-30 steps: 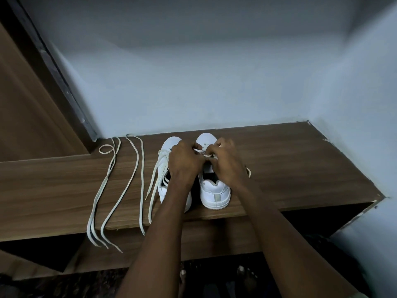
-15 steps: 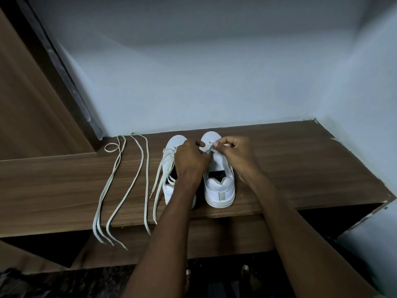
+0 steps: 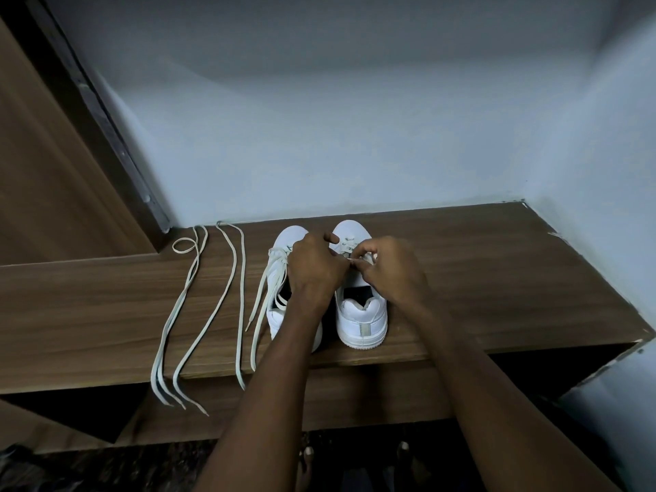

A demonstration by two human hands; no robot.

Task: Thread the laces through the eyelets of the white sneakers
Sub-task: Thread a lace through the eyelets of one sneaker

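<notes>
Two white sneakers stand side by side, heels toward the front edge of the brown wooden surface [image 3: 497,278]. The right sneaker [image 3: 360,314] is partly laced near its toe. Right above those eyelets, the right hand [image 3: 394,271] pinches what looks like the lace [image 3: 369,258]; the left hand [image 3: 314,271] curls beside it, its grip hidden. The left sneaker [image 3: 280,314] trails pale laces; spare laces [image 3: 198,314] lie further left.

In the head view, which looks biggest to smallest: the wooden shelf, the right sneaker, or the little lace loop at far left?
1. wooden shelf
2. right sneaker
3. lace loop, though it lies farther from the camera
</notes>
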